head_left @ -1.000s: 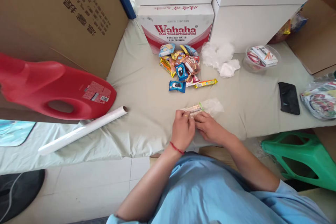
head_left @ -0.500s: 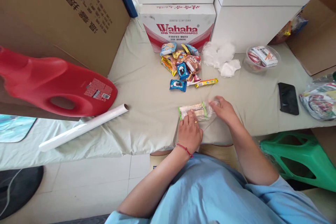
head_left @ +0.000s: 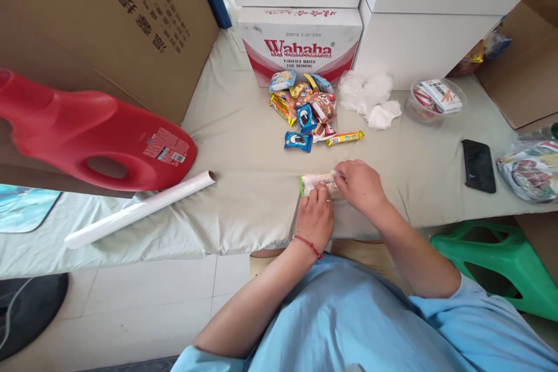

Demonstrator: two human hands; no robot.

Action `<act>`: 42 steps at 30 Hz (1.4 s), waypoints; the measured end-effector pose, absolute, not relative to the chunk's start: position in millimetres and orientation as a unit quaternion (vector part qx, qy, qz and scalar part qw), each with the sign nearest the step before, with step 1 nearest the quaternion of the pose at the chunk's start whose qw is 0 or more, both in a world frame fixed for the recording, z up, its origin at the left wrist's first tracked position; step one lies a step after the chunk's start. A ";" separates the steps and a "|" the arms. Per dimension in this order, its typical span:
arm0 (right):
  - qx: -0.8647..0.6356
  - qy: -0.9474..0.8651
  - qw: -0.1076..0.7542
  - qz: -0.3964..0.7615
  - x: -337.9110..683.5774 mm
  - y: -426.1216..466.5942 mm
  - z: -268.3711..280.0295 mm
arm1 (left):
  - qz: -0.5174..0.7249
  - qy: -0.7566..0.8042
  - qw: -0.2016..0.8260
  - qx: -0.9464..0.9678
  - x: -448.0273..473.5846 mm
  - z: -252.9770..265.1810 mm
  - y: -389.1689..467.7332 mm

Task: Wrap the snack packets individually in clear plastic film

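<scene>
Snack bar: green-edged packet (head_left: 314, 182) in clear film, lying flat on the beige sheet (head_left: 244, 151) near the front edge, just my side of the snack pile (head_left: 307, 110).
Left hand: my left hand (head_left: 316, 220) rests palm down on the near side of the packet, fingertips (head_left: 314, 197) pressed on its wrapper; fingers together, pinning rather than gripping.
Right hand: my right hand (head_left: 360, 186) sits on the packet's right end, fingers curled and closed on the film there.
Change: half a second ago the right hand was out to the right with loose film (head_left: 337, 177) spread beyond the packet; it has come back in over the packet, and that film is no longer lying open. Left hand has barely shifted.
Reading: I judge the loose film has been folded over the right end, so wrapping is well along; whether the fold is sealed, I cannot tell.
Nearby: roll of cling film (head_left: 139, 209) well to the left, beside the red jug (head_left: 91, 139); wadded film (head_left: 368, 99), phone (head_left: 478, 165), Wahaha carton (head_left: 300, 40).
</scene>
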State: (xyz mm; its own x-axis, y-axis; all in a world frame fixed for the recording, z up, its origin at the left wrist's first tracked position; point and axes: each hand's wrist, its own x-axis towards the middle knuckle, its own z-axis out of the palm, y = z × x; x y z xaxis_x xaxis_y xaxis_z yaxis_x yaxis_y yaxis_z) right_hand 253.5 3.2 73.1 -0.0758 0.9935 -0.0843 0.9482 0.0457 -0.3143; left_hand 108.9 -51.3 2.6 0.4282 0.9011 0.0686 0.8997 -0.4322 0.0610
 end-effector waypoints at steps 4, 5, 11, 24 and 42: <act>-0.637 -0.760 0.050 0.119 224.3 8.0 74.0 | 0.062 0.534 0.027 0.843 104.9 1.9 -53.8; -0.635 -0.760 0.057 0.129 221.0 9.2 71.1 | 0.069 0.538 0.029 0.840 104.3 0.8 -54.8; -0.605 -0.762 0.110 0.203 217.0 -0.2 44.3 | 0.123 0.514 0.066 0.847 93.2 -4.0 -64.9; -0.564 -0.823 0.048 0.052 195.1 -32.4 29.6 | 0.310 0.499 0.165 0.792 15.7 -2.2 -98.7; -0.419 -0.907 -0.040 0.026 199.8 5.8 59.8 | 0.402 0.555 0.257 0.681 10.6 9.8 -89.8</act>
State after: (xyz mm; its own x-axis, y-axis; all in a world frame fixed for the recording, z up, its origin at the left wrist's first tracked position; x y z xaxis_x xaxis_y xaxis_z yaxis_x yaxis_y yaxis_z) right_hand 199.8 5.8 59.8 -0.6457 0.7577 -0.0945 0.7619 0.6476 -0.0136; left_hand 10.6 -89.8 9.8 0.0605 0.9633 0.2615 0.5501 -0.2508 0.7965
